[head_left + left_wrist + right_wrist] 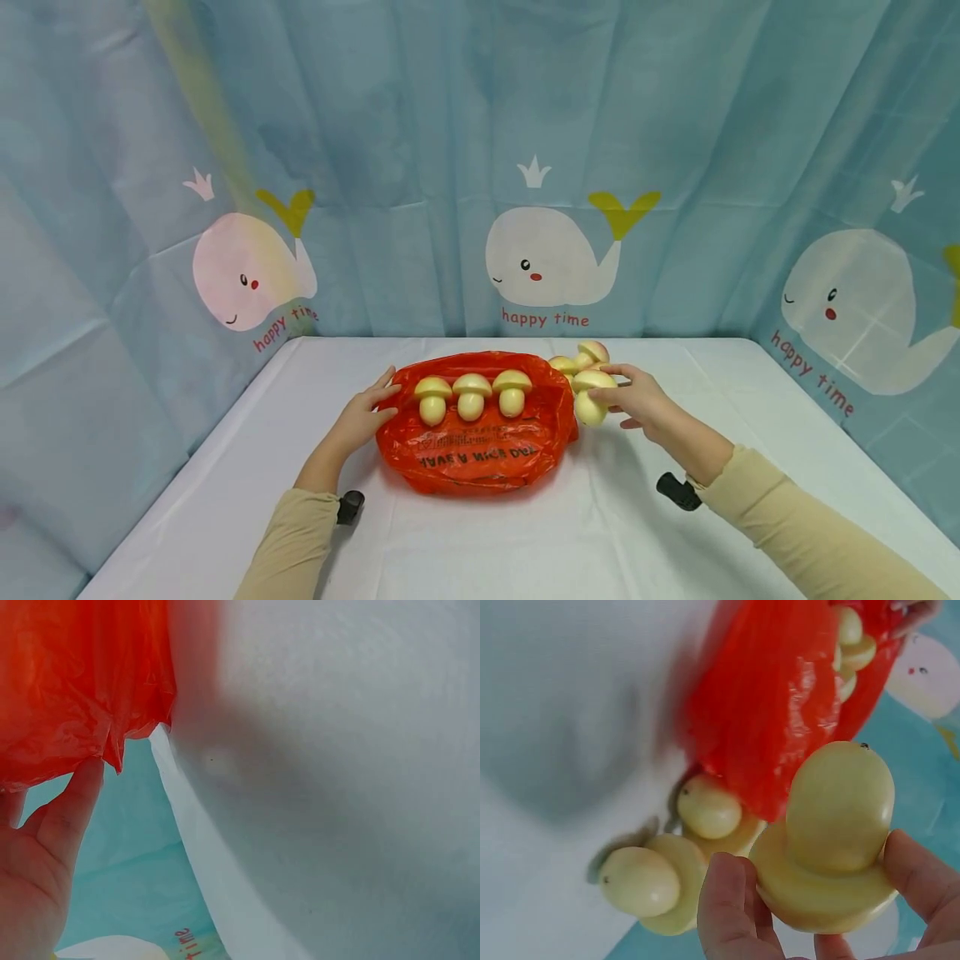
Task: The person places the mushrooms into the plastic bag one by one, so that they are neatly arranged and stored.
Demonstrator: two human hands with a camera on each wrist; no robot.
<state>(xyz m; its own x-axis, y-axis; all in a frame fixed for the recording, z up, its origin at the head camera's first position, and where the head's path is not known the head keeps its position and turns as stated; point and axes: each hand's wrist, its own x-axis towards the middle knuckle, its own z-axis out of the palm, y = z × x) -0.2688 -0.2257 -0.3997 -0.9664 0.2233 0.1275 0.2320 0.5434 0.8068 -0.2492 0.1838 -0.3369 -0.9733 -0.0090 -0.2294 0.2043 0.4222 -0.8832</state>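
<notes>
A red plastic bag (480, 475) lies spread on the table, with three pale yellow toy mushrooms in a row, the middle one (471, 400) between its two neighbours. At the bag's left edge my left hand (358, 421) touches the plastic, its fingers spread; in the left wrist view a fingertip (91, 769) meets the bag's edge. My right hand (643, 402) pinches another toy mushroom (592, 402) by its cap, close beside the bag's right edge. In the right wrist view that mushroom (840, 817) sits between thumb and fingers, stem upward in the picture.
Behind the held mushroom, more toy mushrooms (592, 351) lie on the white table (480, 550) by the bag's back right corner. Two of them, including one mushroom (641, 881), show in the right wrist view. A blue whale-print curtain (420, 275) hangs behind the table.
</notes>
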